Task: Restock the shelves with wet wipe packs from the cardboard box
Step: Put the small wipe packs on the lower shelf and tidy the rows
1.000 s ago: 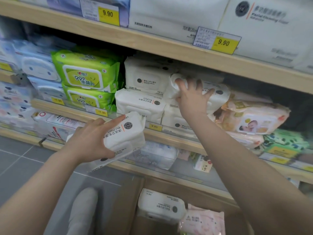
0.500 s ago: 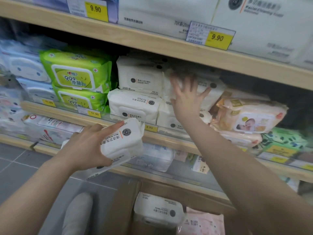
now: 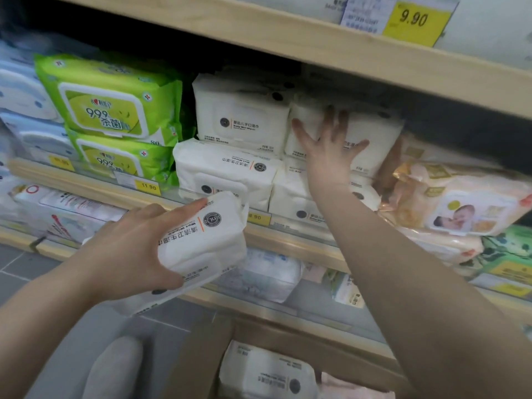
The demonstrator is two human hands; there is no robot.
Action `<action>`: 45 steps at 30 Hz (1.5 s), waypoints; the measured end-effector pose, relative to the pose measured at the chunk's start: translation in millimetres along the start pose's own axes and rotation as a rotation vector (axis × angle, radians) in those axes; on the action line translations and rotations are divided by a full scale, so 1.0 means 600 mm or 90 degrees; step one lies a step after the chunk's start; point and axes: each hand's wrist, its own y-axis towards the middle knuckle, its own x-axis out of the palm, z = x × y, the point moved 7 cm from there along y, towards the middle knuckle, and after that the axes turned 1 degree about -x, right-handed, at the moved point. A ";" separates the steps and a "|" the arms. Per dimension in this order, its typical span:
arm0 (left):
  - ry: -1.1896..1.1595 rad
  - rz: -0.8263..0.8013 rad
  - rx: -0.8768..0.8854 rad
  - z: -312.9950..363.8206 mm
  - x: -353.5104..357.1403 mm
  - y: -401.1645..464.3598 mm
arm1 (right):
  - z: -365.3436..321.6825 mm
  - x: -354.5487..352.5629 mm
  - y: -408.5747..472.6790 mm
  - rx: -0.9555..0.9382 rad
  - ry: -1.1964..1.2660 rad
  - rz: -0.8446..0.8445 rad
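1. Right hand point(image 3: 328, 152): fingers spread, palm flat against the front of a white wet wipe pack point(image 3: 371, 139) in the upper row on the middle shelf point(image 3: 288, 240). It grips nothing; it presses or steadies only.
2. Left hand point(image 3: 129, 249): closed around a held white pack point(image 3: 201, 240), thumb beneath, fingers over the top. A second pack appears to lie under it in the same grasp.
3. Held stock location: in front of and just below the middle shelf edge, not yet on the shelf.
4. Shelf stock: white packs stacked two rows high, with green packs point(image 3: 109, 105) to their left and peach baby-print packs point(image 3: 460, 205) to their right.
5. Cardboard box point(image 3: 201, 355): on the floor below, open, with at least one white pack point(image 3: 267, 372) remaining inside.
6. Step in hand, by judgement: seating a pack just placed in the upper row.
7. Next move, by judgement: bring the held pack up to the white stack. It calls for a free slot; headroom under the upper shelf looks tight.
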 end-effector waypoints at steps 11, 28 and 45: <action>-0.006 -0.071 0.022 0.039 -0.001 -0.013 | -0.001 -0.077 -0.103 -0.093 0.354 -0.002; -0.290 0.116 -0.038 0.140 -0.054 -0.084 | 0.029 -0.154 -0.342 0.224 0.969 -0.211; -0.673 0.296 -0.142 -0.006 -0.143 0.145 | -0.061 -0.106 -0.032 0.162 0.819 -0.008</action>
